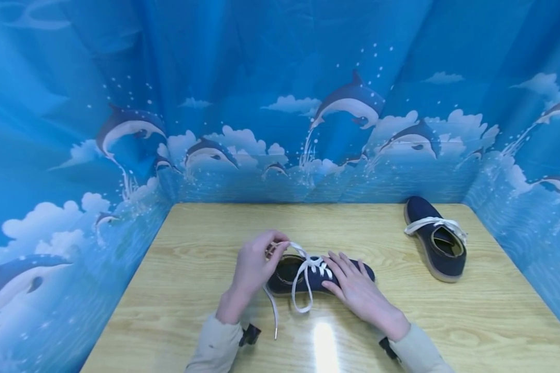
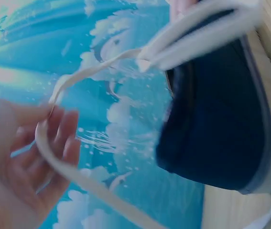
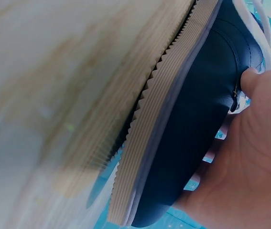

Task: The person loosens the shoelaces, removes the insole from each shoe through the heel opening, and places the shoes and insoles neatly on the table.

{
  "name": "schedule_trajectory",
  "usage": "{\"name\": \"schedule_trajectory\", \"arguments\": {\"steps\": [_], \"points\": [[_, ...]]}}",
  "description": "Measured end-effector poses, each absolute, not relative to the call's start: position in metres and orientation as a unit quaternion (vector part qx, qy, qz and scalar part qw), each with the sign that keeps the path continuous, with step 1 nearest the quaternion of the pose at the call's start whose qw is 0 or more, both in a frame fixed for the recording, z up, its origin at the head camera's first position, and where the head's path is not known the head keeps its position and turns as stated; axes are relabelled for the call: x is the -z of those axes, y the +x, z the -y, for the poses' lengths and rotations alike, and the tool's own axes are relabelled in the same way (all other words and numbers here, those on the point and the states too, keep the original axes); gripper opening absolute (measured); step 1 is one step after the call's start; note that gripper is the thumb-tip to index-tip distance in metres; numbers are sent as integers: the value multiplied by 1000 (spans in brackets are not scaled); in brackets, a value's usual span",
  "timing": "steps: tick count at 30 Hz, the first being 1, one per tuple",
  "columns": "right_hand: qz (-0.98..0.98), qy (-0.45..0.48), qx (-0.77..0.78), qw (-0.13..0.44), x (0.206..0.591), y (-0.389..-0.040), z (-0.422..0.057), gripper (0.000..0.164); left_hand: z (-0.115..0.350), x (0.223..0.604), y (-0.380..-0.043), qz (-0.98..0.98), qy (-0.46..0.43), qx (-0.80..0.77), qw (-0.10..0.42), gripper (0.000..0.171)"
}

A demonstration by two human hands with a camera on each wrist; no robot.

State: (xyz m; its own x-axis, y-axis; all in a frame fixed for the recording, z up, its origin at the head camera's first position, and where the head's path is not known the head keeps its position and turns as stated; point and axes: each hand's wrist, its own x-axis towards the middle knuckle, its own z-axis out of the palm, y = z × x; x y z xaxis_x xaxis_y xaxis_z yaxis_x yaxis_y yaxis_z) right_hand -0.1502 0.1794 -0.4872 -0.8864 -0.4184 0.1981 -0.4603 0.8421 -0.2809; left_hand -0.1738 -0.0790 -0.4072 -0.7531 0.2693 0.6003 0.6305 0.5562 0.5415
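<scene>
A dark blue shoe [image 1: 319,280] lies sole-down on the table, heel to the left and toe to the right. Its white shoelace [image 1: 303,303] forms a loop hanging over the near side, and a free end trails toward the front. My left hand [image 1: 257,259], above the heel opening, pinches the lace between thumb and index finger. In the left wrist view the pinched lace [image 2: 97,69] runs up from those fingers to the loop. My right hand [image 1: 352,287] rests across the shoe's front, fingers extended over the top. The right wrist view shows its thumb [image 3: 252,78] touching the side near the lacing.
A second dark blue shoe [image 1: 429,254] with a tied white lace stands at the right of the wooden table [image 1: 191,269]. Blue dolphin-print sheeting [image 1: 261,93] rises along the table's back and both sides.
</scene>
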Motion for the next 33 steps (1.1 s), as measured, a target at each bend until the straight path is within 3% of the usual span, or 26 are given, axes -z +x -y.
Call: {"name": "schedule_trajectory", "arguments": {"steps": [7, 11, 13, 15, 21, 26, 33], "points": [[957, 231, -163, 66, 487, -151, -180, 60, 65, 401, -160, 859, -361, 354, 83, 9], [957, 235, -159, 68, 487, -151, -180, 60, 59, 405, -158, 872, -369, 321, -4, 13], [956, 236, -158, 70, 488, -151, -180, 60, 57, 409, -158, 880, -363, 306, -21, 16], [956, 236, -158, 71, 488, -151, -180, 60, 56, 411, -158, 891, -341, 299, -10, 18], [957, 232, -163, 68, 487, -151, -180, 60, 53, 419, -158, 927, -236, 277, 95, 14], [957, 232, -159, 66, 487, -151, -179, 60, 50, 429, -158, 945, -216, 224, 95, 31], [956, 234, -160, 71, 487, -150, -179, 59, 44, 434, -161, 941, -202, 246, 113, 16]]}}
